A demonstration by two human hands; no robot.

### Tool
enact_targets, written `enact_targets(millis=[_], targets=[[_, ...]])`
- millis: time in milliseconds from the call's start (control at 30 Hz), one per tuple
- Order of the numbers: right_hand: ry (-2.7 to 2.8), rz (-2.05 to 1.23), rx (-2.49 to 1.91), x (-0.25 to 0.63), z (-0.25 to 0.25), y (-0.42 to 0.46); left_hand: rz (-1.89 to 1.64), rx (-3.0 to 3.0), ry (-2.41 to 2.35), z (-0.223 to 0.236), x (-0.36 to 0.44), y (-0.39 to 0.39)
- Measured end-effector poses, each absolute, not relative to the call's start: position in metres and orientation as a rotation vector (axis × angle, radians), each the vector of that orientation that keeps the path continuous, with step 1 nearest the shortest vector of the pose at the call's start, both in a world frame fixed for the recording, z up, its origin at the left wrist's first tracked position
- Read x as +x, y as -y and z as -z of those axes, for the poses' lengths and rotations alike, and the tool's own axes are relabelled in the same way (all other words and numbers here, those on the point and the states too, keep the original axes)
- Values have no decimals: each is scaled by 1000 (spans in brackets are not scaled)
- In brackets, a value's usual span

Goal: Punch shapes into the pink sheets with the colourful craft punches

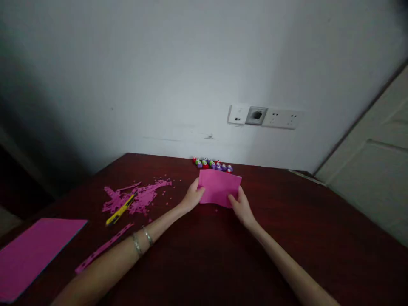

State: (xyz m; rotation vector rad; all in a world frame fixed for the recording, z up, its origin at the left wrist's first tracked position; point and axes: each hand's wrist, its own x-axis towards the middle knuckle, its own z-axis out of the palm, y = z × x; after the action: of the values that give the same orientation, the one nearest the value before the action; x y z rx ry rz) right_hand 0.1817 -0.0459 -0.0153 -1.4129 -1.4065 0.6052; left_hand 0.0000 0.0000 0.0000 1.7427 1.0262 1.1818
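Observation:
Between my two hands is a rectangular sheet of pink paper (219, 186), raised off the table and slightly curved. My left hand (193, 196) pinches its left edge, thumb in front and the other fingers hidden behind. At the lower right corner my right hand (241, 207) grips the sheet the same way, thumb on the near face. Just behind the sheet's top edge stand several small red, green and purple figures (205, 163) with eye-like white spots.
On the dark red table (204, 259), a yellow utility knife (121, 210) lies against a heap of pink paper scraps (145, 199). Nearer, a punched pink strip (103, 248) lies beside my left forearm. A larger pink sheet (38, 253) is at left. The wall behind has sockets (282, 119).

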Motion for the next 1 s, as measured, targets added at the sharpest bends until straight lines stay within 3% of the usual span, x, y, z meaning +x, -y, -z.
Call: enact_targets(millis=[133,467,733,1000], targets=[[1408,-649,-1474,185,10,47,-1009,1821,-1293,-16,-8,0],[1465,-779,-1739,188,10,75,-432,1955,-1278,-19,-11,27],[1768,-519,-2027,171,0,90,-109,2284,-1421,-17,-9,37],[1781,-379,-2018,176,1,90,25,2377,-1608,-28,-9,45]])
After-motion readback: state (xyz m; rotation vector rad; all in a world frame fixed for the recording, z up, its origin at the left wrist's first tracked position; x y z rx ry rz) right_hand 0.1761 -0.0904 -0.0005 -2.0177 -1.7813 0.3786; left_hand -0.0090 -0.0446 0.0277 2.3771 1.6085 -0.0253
